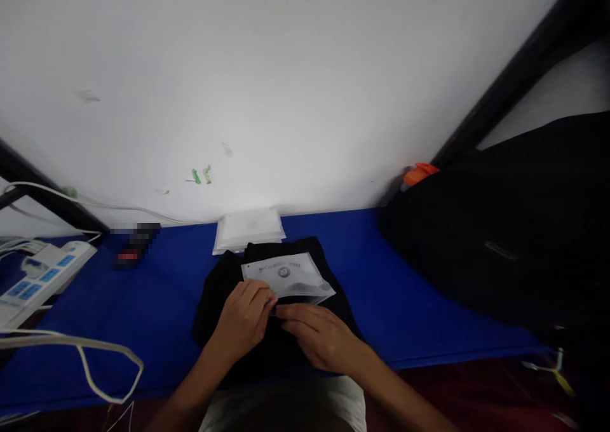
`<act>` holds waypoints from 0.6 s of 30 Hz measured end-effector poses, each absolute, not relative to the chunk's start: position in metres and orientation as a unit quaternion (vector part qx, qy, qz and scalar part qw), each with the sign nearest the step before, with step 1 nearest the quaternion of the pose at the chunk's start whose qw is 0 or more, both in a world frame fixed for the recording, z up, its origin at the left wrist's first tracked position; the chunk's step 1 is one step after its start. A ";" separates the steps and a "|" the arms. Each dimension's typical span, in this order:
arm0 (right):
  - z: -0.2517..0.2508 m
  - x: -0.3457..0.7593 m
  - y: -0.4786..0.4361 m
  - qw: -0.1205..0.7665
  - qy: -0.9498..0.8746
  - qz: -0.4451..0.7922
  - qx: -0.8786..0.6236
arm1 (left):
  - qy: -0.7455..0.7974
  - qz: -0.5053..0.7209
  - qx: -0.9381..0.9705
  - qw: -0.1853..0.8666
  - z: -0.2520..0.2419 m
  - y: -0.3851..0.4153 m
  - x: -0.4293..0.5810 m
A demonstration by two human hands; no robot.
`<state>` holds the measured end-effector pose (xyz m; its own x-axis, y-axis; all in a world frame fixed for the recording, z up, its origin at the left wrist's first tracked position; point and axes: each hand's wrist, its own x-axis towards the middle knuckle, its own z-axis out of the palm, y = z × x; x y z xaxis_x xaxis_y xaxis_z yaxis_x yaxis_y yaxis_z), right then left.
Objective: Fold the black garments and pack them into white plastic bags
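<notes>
A translucent plastic pouch with a round dark logo and printed lettering lies on folded black cloth. My left hand is closed in a pinch at the pouch's near left edge. Close beside it, my right hand is also closed, thumb and fingers pinching the near edge, so the fingertips of both hands almost meet. What lies exactly between the fingertips is partly hidden by the fingers. Behind the cloth, against the wall, rests a small stack of similar whitish pouches.
The blue surface ends at a white wall. To the left are a white power strip, loose white cables and a pixelated dark item. At right stands a large black bag with an orange object behind it.
</notes>
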<state>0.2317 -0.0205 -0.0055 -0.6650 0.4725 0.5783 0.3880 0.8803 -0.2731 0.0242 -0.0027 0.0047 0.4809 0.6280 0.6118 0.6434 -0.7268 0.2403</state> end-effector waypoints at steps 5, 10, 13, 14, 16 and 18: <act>-0.017 0.205 -0.004 0.178 -0.886 0.064 -0.424 | -0.399 -0.381 -0.833 0.044 0.013 0.006 0.023; -0.024 0.199 0.005 0.115 -0.876 0.033 -0.467 | -0.397 -0.369 -0.840 0.025 0.013 0.006 0.024; -0.020 0.210 0.000 0.120 -0.898 0.050 -0.421 | -0.383 -0.312 -0.869 -0.027 0.010 0.000 0.024; -0.017 0.215 -0.003 0.130 -0.908 0.063 -0.393 | -0.377 -0.285 -0.880 -0.047 0.009 -0.002 0.023; -0.008 0.226 -0.012 0.167 -0.922 0.086 -0.338 | -0.368 -0.243 -0.893 -0.088 0.005 -0.005 0.019; 0.003 0.238 -0.021 0.225 -0.921 0.095 -0.305 | -0.366 -0.230 -0.894 -0.117 0.003 -0.004 0.013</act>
<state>0.2382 -0.0212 0.0031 -0.7131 0.6039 0.3560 0.5188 0.7962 -0.3114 0.0133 -0.0045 0.0025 0.6260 0.7084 0.3260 0.6005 -0.7046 0.3780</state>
